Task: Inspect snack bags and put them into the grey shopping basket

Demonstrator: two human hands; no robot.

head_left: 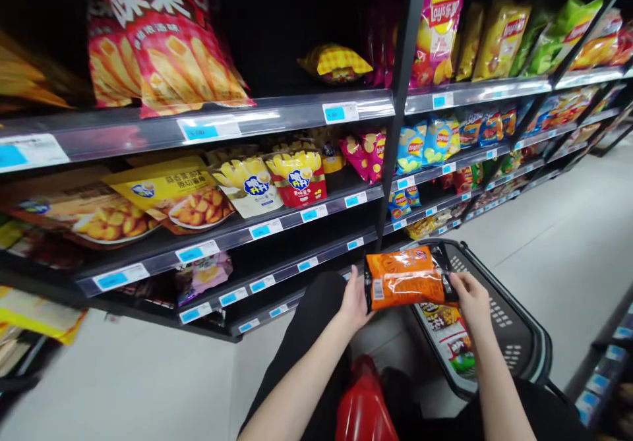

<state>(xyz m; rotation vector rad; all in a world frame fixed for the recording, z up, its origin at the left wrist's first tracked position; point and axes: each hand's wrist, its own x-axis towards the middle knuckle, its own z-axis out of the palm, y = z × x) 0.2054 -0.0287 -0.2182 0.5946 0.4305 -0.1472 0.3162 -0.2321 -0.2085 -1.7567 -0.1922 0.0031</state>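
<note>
I hold an orange and black snack bag sideways with both hands, just above a black shopping basket. My left hand grips its left end, where a barcode shows. My right hand pinches its right end. Inside the basket lie other packets, one with green and red print.
Dark shelves full of snack bags run along the left and back; Lay's chip bags fill the upper right shelves. A red object sits by my legs. Pale floor stretches right along the aisle. Another shelf edge is at lower right.
</note>
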